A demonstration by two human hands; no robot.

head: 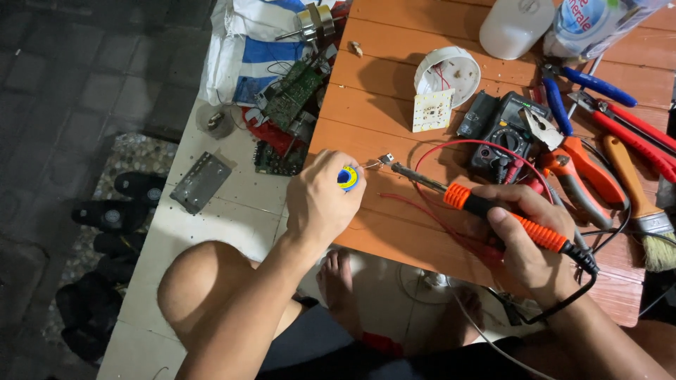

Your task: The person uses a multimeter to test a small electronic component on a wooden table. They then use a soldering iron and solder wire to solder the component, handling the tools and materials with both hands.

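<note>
- A soldering iron (486,211) with a ribbed orange grip and a dark metal shaft lies slanted over the near edge of the wooden table (380,84), its tip pointing left at a small metal part (386,160) near that edge.
- The right hand (528,239) is wrapped fully around the orange grip, thumb laid along its near side, wrist coming in from the near right corner; a black cord loops off the iron's rear end.
- The left hand (320,204) is curled into a loose fist at the table's near left edge, pinching a small blue and yellow solder spool (347,177); a thin bright wire runs from it toward the small part.
- The left forearm rises from below, beside a bent bare knee.
- A red lead (451,144) arcs over the orange-brown planks to a black multimeter (507,134).
- Farther back sit a round white lamp housing (451,67) and a square pale board (432,110) dotted with small chips.
- Along the right edge lie orange-handled cutters (581,179), blue-handled pliers (591,84) and a wooden-handled brush (644,211).
- Off the left edge, green circuit boards (292,95) rest on a pale surface.
</note>
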